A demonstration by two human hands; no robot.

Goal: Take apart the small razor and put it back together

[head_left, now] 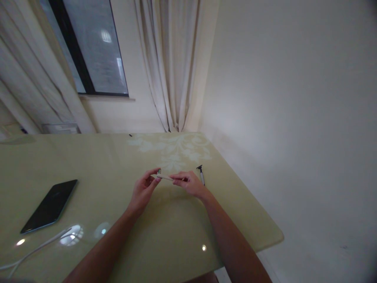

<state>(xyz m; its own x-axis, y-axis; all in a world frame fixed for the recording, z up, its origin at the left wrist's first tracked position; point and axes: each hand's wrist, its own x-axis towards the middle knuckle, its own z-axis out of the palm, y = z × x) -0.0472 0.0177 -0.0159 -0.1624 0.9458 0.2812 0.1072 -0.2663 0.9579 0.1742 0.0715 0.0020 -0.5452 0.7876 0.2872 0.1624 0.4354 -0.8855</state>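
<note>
Both my hands are over the middle of the table, holding a pale, slim toothbrush (165, 177) with a small green-and-white head at its left end. My left hand (143, 189) pinches that head between thumb and fingers. Around the right end of the handle, the fingers of my right hand (190, 182) are closed and partly hide it. A razor (201, 175) with a dark head and a lighter handle lies on the table just beyond my right hand, its lower end close to my wrist.
The glossy yellowish table (176, 239) ends at a slanting right edge near the wall. A dark tablet (50, 206) lies at the left, with a white cable (39, 247) in front of it. Near the back edge is a tiny dark piece (130, 135). Curtains (173, 70) hang behind.
</note>
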